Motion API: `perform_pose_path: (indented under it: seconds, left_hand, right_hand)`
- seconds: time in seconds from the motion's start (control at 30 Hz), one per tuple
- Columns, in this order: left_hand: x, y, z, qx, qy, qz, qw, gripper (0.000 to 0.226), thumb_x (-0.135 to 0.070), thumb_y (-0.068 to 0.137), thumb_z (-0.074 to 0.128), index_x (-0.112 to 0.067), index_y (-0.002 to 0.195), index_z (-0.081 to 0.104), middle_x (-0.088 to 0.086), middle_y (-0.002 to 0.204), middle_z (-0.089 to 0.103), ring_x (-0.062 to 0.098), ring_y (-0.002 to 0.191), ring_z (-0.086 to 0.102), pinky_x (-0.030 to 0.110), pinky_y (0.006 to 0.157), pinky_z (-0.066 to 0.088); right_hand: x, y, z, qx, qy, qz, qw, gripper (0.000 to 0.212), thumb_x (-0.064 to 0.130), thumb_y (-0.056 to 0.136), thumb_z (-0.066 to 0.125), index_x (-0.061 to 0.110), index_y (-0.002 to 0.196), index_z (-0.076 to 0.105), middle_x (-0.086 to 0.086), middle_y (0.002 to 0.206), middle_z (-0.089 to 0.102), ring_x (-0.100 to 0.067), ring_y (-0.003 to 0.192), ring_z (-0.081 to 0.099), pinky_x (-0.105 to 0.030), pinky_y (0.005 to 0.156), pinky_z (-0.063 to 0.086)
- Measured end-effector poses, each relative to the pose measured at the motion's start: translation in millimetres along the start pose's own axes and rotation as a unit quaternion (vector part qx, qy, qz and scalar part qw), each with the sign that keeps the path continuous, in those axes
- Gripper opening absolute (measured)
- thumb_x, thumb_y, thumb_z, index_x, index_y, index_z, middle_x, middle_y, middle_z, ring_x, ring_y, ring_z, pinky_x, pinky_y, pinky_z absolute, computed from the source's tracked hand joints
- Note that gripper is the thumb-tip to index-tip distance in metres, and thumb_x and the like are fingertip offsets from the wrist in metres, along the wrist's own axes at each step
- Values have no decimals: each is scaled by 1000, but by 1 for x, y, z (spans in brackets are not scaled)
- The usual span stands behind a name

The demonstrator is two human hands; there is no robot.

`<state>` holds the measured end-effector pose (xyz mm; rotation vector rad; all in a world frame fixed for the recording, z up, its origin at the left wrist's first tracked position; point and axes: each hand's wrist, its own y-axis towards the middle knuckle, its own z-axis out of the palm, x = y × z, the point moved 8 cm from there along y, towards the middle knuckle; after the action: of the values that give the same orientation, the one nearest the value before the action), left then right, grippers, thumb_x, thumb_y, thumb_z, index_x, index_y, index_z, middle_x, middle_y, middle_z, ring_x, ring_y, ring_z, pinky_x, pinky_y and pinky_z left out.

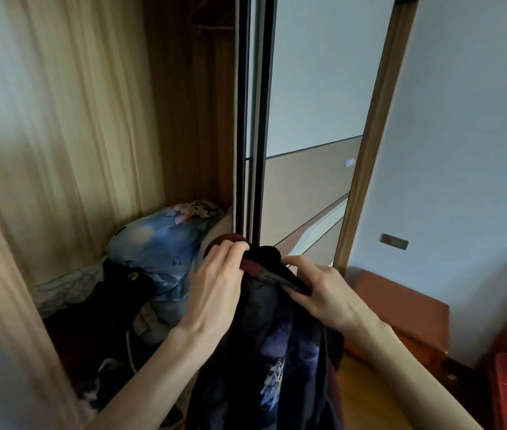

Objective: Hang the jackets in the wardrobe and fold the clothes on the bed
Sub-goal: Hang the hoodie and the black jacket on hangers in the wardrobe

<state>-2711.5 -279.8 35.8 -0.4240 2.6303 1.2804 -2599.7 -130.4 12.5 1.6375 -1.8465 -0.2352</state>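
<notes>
Two bare hands hold a dark jacket (264,352) up just in front of the open wardrobe (196,119). The left hand (215,283) grips a dark red hanger (250,264) at the collar; the right hand (320,290) pinches the collar fabric. A blue floral bundle (165,243) lies inside the wardrobe.

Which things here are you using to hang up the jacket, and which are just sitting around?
For the job:
- dark jacket, gripped at its top by the left hand and right hand
- reddish hanger at the collar
- open wardrobe

Just sitting around:
- blue patterned bundle in the wardrobe bottom
- dark clothes beside it
- reddish-brown bedside cabinet
</notes>
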Motion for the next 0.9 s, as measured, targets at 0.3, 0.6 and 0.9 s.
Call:
perform_pose_path:
  seconds: [0.3, 0.6, 0.9]
  left_hand:
    - [0, 21, -16, -83, 31, -29, 996, 40, -11, 86, 42, -14, 124, 55, 8, 115, 62, 32, 109, 60, 42, 93, 46]
    - [47, 29, -43, -47, 149, -151, 976, 25, 5, 88, 51, -13, 105, 56, -2, 96, 56, 18, 90, 49, 33, 79, 35]
    - [68, 37, -84, 49, 187, -203, 960, 32, -62, 92, 47, -31, 87, 56, -14, 80, 60, 6, 76, 57, 35, 77, 46]
  right_hand:
    - [-37, 15, 78, 18, 194, 56, 979, 30, 36, 89, 65, 26, 116, 59, 6, 108, 54, -14, 104, 55, -31, 88, 46]
    - [-27, 82, 91, 55, 315, 15, 947, 39, 59, 86, 77, 29, 109, 65, 15, 97, 75, -4, 93, 71, -32, 86, 57]
    - [-4, 165, 62, 74, 400, -74, 910, 43, 29, 108, 55, 12, 71, 39, 8, 70, 38, -4, 69, 38, -23, 67, 33]
